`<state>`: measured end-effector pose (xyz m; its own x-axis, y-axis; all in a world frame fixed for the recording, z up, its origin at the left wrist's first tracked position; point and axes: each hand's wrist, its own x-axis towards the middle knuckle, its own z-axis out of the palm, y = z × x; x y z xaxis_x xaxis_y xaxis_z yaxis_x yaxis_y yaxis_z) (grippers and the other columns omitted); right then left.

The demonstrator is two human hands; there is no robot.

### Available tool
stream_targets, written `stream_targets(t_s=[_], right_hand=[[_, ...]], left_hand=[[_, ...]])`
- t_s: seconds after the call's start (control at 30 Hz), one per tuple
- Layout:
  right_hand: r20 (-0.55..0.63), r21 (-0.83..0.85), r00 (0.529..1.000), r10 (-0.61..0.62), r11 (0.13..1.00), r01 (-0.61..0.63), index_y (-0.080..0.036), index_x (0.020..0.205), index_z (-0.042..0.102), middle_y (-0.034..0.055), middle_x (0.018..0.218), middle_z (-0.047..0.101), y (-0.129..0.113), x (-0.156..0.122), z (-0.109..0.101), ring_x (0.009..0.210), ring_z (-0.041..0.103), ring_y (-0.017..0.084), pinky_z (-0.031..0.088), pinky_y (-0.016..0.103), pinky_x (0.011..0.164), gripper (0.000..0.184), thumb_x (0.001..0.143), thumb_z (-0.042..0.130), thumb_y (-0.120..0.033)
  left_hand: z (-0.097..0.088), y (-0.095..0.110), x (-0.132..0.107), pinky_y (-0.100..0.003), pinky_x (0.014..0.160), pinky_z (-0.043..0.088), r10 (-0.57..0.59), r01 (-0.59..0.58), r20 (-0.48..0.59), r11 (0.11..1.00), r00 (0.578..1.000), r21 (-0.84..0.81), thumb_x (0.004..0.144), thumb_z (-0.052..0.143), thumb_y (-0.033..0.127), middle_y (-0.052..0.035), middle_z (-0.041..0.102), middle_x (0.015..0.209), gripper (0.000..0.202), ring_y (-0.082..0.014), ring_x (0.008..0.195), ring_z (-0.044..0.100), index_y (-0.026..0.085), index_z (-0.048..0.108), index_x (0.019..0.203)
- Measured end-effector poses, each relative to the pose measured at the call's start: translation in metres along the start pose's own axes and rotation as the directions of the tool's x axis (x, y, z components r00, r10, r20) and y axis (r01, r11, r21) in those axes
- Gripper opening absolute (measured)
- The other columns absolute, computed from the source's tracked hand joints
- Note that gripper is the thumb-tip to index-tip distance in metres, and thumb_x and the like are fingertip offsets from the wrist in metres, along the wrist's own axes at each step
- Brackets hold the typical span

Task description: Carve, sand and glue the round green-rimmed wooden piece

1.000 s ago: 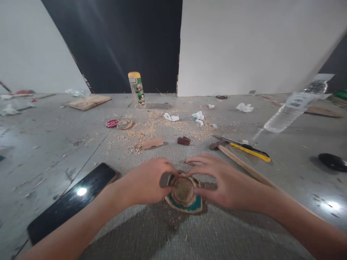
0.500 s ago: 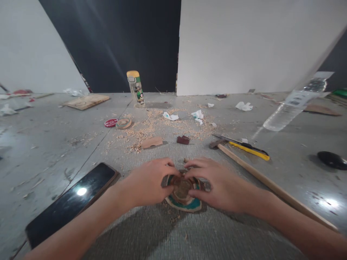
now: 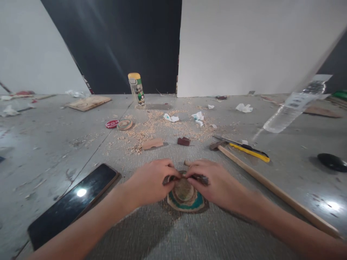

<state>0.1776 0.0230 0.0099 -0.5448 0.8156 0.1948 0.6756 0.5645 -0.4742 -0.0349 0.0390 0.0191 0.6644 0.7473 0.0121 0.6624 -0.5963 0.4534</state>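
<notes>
The disc (image 3: 185, 191), wood with a teal band, lay on the floor (image 3: 151, 234) at lower centre, its far rim partly covered by my fingers. My left hand (image 3: 153, 182) had thumb and forefinger drawn close together at that rim, and my right hand (image 3: 218, 182) did the same opposite; I couldn't tell whether either pinched the rim or something small, as my knuckles and some blur hid the tips. A brown stub (image 3: 186, 163) poked out behind my right fingers, the rest out of sight. At lower left, my forearm covered part of the phone (image 3: 73, 206), and glare whitened a patch of its screen. The hammer (image 3: 260, 177) slanted toward lower right, its handle running down to my other forearm. A green thing (image 3: 340, 94) was cut off at the right edge, too little showing to name.
</notes>
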Motion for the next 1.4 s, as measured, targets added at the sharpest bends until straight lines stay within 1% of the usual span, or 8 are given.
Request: stream_targets(t_s=[0.3, 0.5, 0.63, 0.7, 0.77, 1.03, 1.2, 1.4], right_hand=[[-0.03, 0.013, 0.999, 0.014, 1.0, -0.013, -0.021, 0.083, 0.071, 0.0007, 0.079, 0.071, 0.0, 0.001, 0.0, 0.074, 0.062, 0.016, 0.043, 0.028, 0.069, 0.022, 0.087, 0.053, -0.009], [0.016, -0.009, 1.0, 0.011, 1.0, -0.011, -0.02, 0.086, 0.069, 0.0018, 0.079, 0.07, -0.001, -0.002, -0.005, 0.073, 0.061, 0.017, 0.042, 0.029, 0.069, 0.016, 0.087, 0.053, -0.014], [0.088, -0.006, 0.996, 0.005, 1.0, -0.004, -0.02, 0.096, 0.068, 0.0043, 0.09, 0.07, -0.001, -0.003, -0.01, 0.084, 0.062, 0.021, 0.044, 0.033, 0.076, 0.015, 0.083, 0.063, -0.025], [0.123, -0.007, 0.992, 0.005, 1.0, -0.004, -0.02, 0.096, 0.067, 0.0054, 0.092, 0.069, -0.002, -0.003, -0.012, 0.085, 0.062, 0.022, 0.045, 0.035, 0.077, 0.018, 0.08, 0.067, -0.028], [0.14, -0.011, 0.99, 0.002, 1.0, -0.001, -0.019, 0.093, 0.067, 0.0057, 0.091, 0.069, -0.003, -0.003, -0.013, 0.086, 0.061, 0.023, 0.044, 0.035, 0.077, 0.017, 0.079, 0.069, -0.029], [0.158, -0.013, 0.987, -0.012, 1.0, 0.014, -0.021, 0.086, 0.068, 0.0026, 0.088, 0.069, -0.006, -0.003, -0.014, 0.089, 0.061, 0.022, 0.042, 0.035, 0.08, 0.012, 0.078, 0.071, -0.028], [0.165, -0.062, 0.986, -0.019, 0.998, 0.03, -0.022, 0.089, 0.072, 0.0029, 0.092, 0.071, -0.008, -0.003, -0.014, 0.094, 0.06, 0.022, 0.04, 0.037, 0.086, 0.008, 0.083, 0.069, -0.027], [0.153, -0.138, 0.987, -0.05, 0.988, 0.072, -0.024, 0.086, 0.073, 0.0027, 0.095, 0.072, -0.007, -0.004, -0.013, 0.096, 0.061, 0.025, 0.041, 0.039, 0.085, 0.011, 0.079, 0.075, -0.033]], left_hand=[[0.002, 0.002, -0.001, -0.031, 0.075, 0.05, -0.013, 0.013, -0.014, 1.0, 1.0, 0.011, 0.085, 0.054, 0.015, -0.0033, 0.066, 0.094, 0.027, -0.0191, 0.085, 0.064, 0.025, 0.075, 0.1], [0.002, 0.001, -0.001, -0.032, 0.077, 0.05, 0.003, -0.003, -0.018, 1.0, 1.0, 0.008, 0.085, 0.053, 0.015, -0.0036, 0.066, 0.096, 0.028, -0.0195, 0.087, 0.063, 0.025, 0.074, 0.101], [-0.004, 0.005, -0.004, -0.033, 0.079, 0.05, 0.03, -0.029, 0.008, 0.999, 1.0, -0.015, 0.087, 0.058, 0.026, -0.0043, 0.065, 0.097, 0.022, -0.0206, 0.089, 0.063, 0.026, 0.072, 0.104], [-0.007, 0.008, -0.006, -0.035, 0.079, 0.05, 0.046, -0.045, 0.024, 0.999, 0.999, -0.03, 0.086, 0.062, 0.036, -0.0045, 0.064, 0.098, 0.024, -0.0216, 0.089, 0.063, 0.026, 0.072, 0.105], [-0.008, 0.01, -0.007, -0.036, 0.077, 0.05, 0.053, -0.052, 0.036, 0.998, 0.998, -0.028, 0.082, 0.065, 0.038, -0.0045, 0.064, 0.098, 0.024, -0.0222, 0.087, 0.063, 0.026, 0.072, 0.102], [-0.007, 0.01, -0.006, -0.038, 0.077, 0.05, 0.008, -0.009, 0.061, 1.0, 0.998, 0.014, 0.08, 0.066, 0.034, -0.0044, 0.063, 0.095, 0.02, -0.0231, 0.085, 0.064, 0.027, 0.074, 0.098], [-0.005, 0.008, -0.007, -0.035, 0.082, 0.049, 0.024, -0.025, 0.035, 0.999, 0.999, 0.032, 0.082, 0.065, 0.023, -0.0041, 0.063, 0.097, 0.016, -0.021, 0.088, 0.063, 0.027, 0.075, 0.094], [-0.004, 0.008, -0.007, -0.036, 0.079, 0.048, 0.02, -0.024, 0.053, 0.997, 0.998, 0.072, 0.081, 0.069, 0.029, -0.0037, 0.064, 0.097, 0.01, -0.0213, 0.087, 0.062, 0.03, 0.075, 0.089]])
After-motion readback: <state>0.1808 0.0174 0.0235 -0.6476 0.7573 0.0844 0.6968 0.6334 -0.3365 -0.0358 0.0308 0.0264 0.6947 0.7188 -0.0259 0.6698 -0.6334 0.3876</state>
